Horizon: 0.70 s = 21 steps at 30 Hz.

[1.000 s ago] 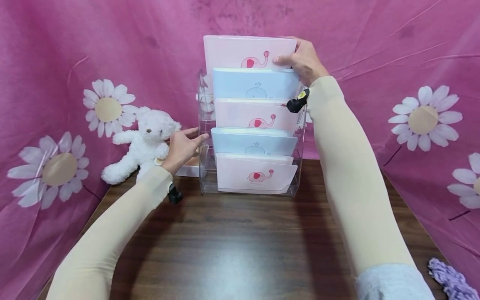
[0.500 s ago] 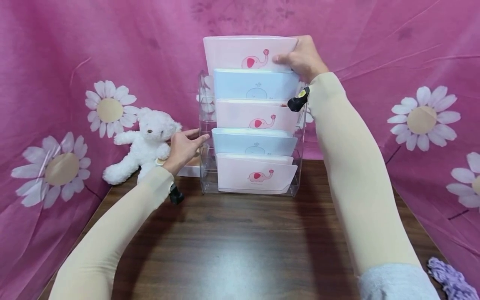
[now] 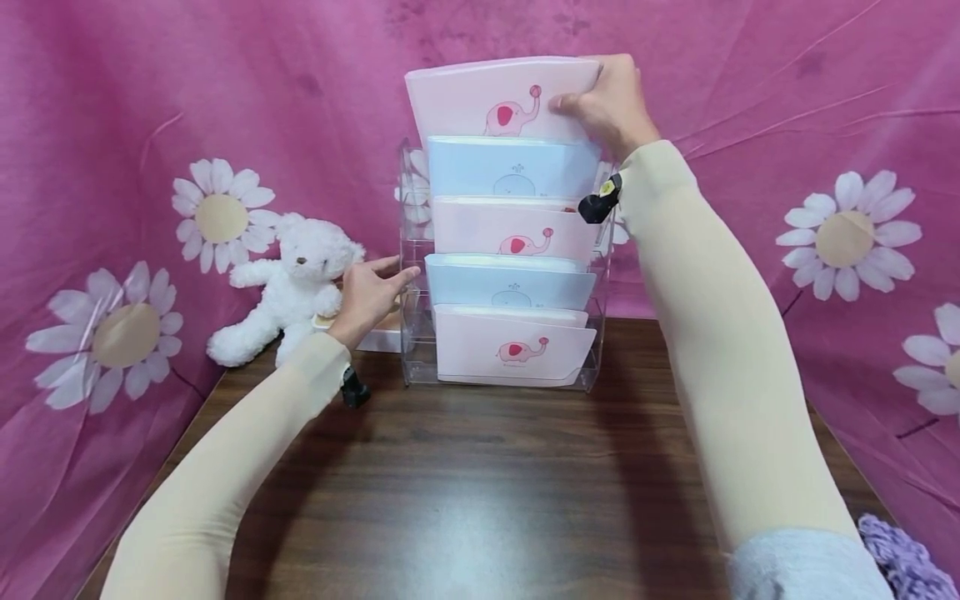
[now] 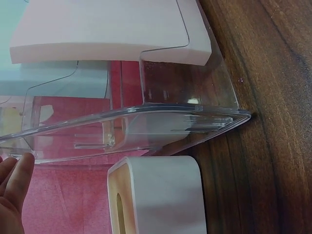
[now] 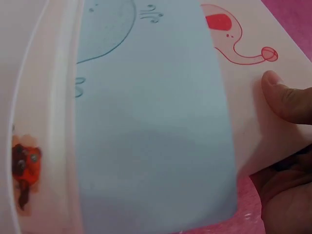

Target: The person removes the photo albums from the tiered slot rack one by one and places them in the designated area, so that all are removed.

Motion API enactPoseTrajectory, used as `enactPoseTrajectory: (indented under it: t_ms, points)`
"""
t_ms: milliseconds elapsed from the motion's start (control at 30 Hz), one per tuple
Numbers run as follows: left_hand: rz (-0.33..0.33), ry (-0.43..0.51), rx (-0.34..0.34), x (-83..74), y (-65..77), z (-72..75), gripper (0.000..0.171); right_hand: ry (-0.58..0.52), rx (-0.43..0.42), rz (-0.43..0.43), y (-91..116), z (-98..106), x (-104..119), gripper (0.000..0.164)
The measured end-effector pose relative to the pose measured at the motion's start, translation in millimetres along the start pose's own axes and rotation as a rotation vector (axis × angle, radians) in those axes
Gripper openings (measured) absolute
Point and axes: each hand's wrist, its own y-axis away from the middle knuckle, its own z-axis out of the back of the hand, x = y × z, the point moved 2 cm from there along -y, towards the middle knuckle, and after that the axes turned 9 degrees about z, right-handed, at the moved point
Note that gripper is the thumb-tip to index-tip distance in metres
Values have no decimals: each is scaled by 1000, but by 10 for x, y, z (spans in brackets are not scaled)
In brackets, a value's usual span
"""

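A clear tiered rack [image 3: 407,333] stands at the back of the table, holding pink booklets with elephant drawings and blue ones with whale drawings. My right hand [image 3: 617,104] pinches the top pink booklet [image 3: 457,96] by its right edge, thumb on the front, other fingers hidden behind. That booklet sticks up tilted above the top blue booklet [image 3: 480,162], which covers its lower part. In the right wrist view, the thumb [image 5: 287,100] lies close to the elephant's ball. My left hand [image 3: 367,300] touches the rack's left side with straight fingers [image 4: 20,178].
A white plush bear [image 3: 292,275] sits left of the rack, beside my left hand. Behind that hand is a white box with a wood-coloured slotted top [image 4: 165,195]. Purple knitted material [image 3: 903,558] lies at the front right. Pink flowered cloth [image 3: 750,100] hangs around the table.
My right hand has moved up a little and raised the right side of the top pink booklet, so it now tilts. The left hand stays at the rack's side.
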Motion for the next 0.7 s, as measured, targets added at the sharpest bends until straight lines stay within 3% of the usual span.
enactPoseTrajectory:
  t_ms: [267, 400, 700]
  points:
    - [-6, -2, -20, -5, 8, -26, 63, -4, -66, 88, 41, 130, 177, 38]
    - [-21, 12, -11, -17, 0, -52, 63, -62, -118, 125, 69, 263, 233, 35]
    - [-39, -8, -21, -20, -13, -72, 59, -362, -217, 170, 172, 508, 274, 42]
